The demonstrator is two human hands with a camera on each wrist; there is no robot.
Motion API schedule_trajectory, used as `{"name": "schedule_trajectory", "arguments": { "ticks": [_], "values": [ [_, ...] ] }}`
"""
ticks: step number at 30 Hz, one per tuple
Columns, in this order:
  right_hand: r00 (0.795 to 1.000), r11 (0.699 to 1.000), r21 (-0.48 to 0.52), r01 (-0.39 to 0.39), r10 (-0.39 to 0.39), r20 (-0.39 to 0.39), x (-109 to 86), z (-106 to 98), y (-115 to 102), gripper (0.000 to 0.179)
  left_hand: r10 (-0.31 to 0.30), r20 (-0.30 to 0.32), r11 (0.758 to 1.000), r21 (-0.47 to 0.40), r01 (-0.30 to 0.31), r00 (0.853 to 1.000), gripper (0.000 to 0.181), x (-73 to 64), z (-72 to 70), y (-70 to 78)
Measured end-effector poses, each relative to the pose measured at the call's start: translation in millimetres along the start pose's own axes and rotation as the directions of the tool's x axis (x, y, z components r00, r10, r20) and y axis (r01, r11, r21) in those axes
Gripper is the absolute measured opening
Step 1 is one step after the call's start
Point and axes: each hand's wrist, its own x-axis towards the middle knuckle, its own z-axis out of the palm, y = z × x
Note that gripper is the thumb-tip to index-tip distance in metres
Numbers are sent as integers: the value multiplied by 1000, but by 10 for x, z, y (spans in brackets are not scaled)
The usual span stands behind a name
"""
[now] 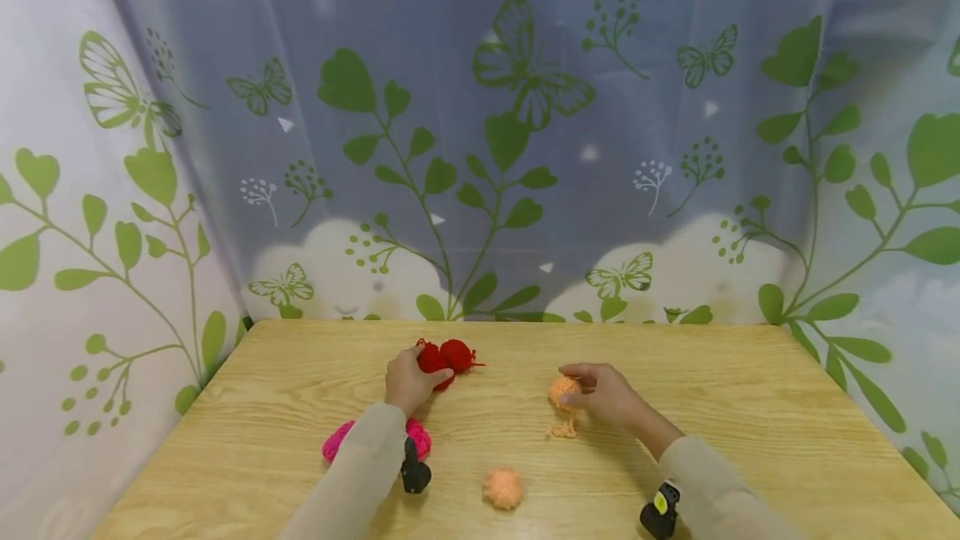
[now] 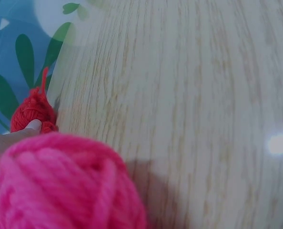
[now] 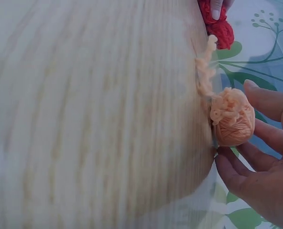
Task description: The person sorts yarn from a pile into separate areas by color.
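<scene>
Holding a red yarn ball (image 1: 431,362) in the left grip (image 1: 409,382), right grip (image 1: 606,394) curled around a peach yarn ball (image 1: 561,391), wooden surface (image 1: 720,382) below

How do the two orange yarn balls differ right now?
The farther ball trails a loose strand; the nearer ball shows none. The right hand is at the farther ball, while no hand touches the nearer ball. Both are orange yarn, on the wooden table.

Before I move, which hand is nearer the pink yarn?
Left: your left hand is just beyond the pink yarn; your right hand is well off to the right, at a peach ball.
</scene>
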Motion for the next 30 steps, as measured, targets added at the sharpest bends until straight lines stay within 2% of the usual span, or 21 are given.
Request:
{"name": "schedule_trajectory", "arguments": {
  "ticks": [10,19,30],
  "values": [
    [1000,999,-47,-20,19,-23,3,61,18,49,-19,2,1000,4,19,1000,68,-34,-4,33],
    [999,999,-45,-20,19,-29,-5,70,11,47,-29,2,1000,10,29,1000,68,-45,6,40],
    [999,999,-27,-21,20,-50,20,85,35,47,18,10,999,40,-18,1000,72,-7,3,14]
  ]
}}
